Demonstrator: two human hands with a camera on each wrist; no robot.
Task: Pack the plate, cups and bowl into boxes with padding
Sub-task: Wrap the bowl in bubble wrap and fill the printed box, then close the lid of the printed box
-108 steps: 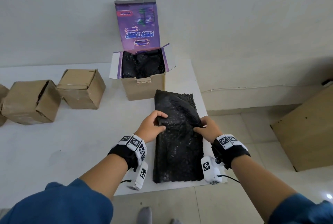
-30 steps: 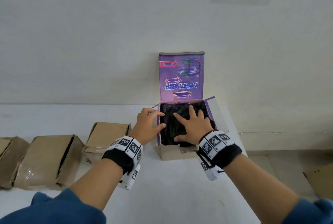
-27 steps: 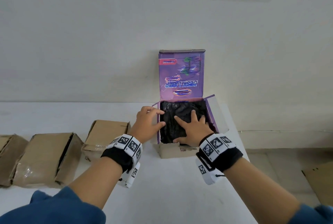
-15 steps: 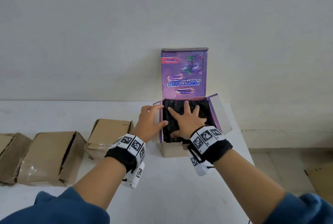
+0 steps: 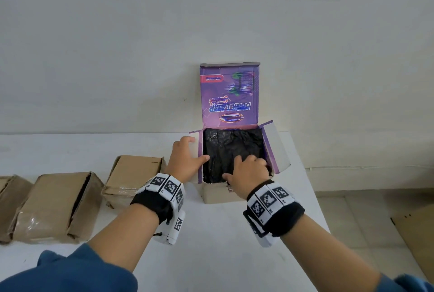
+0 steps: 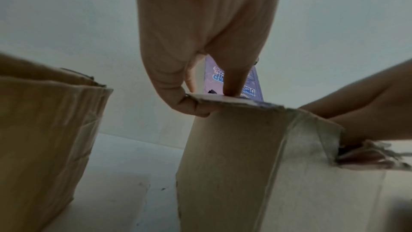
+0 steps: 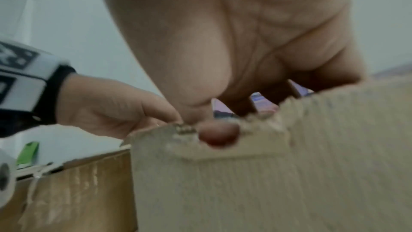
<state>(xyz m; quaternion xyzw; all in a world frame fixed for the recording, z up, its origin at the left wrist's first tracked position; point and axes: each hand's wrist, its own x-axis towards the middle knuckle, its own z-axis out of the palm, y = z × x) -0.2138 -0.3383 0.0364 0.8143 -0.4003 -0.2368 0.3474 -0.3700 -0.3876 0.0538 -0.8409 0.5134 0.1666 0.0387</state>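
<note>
An open cardboard box (image 5: 217,194) with a purple printed lid (image 5: 230,94) standing upright sits at the table's far right. Black padding (image 5: 225,148) fills its inside; no plate, cup or bowl shows. My left hand (image 5: 193,152) pinches the box's left flap (image 5: 199,141), thumb inside and fingers outside; the left wrist view shows the same pinch on the flap (image 6: 223,97). My right hand (image 5: 249,168) pushes down on the padding at the near right corner, fingers bent into the box. Its thumb tip (image 7: 218,135) shows at a torn notch in the front wall.
Three shut brown cardboard boxes (image 5: 133,176) (image 5: 54,205) (image 5: 9,200) lie in a row on the white table (image 5: 211,244), left of the open box. The table's right edge runs just past the open box. A cardboard sheet (image 5: 415,233) leans on the floor at right.
The black padding sheet I held flat on the table is now inside the box. My right hand slid from the padding's middle to its near right corner. The left hand stays on the flap.
</note>
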